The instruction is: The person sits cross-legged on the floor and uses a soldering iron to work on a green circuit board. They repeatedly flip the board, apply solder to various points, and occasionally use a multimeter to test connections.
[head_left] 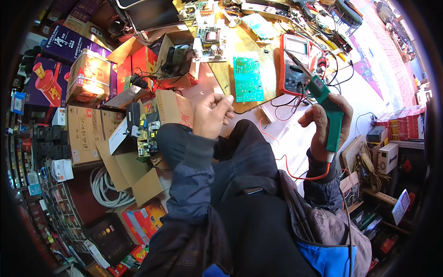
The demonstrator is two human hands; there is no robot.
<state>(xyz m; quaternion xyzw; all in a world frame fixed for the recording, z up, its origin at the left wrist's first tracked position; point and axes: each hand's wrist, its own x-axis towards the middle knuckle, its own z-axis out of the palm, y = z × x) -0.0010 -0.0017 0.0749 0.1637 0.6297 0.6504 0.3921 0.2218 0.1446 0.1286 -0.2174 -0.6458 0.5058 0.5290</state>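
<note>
In my right hand (pixel 317 136) is a green pistol-shaped soldering iron (pixel 335 121). Its metal tip points up and left, passing in front of the red and grey multimeter (pixel 294 69). An orange-red cord (pixel 304 178) runs from the base of its handle. My left hand (pixel 208 115) is raised above my lap with the fingers curled and the thumb pressed to them; whether anything small is between them I cannot make out. Just beyond it, a green circuit board (pixel 248 79) lies at the near edge of the wooden worktable (pixel 222 74).
Circuit modules (pixel 211 39), leads and tools crowd the worktable's far side. To my left stand stacked cartons (pixel 85 134), an open cardboard box (pixel 124 168), and a coil of pale cable (pixel 108 187). Shelved equipment (pixel 387 157) is on my right.
</note>
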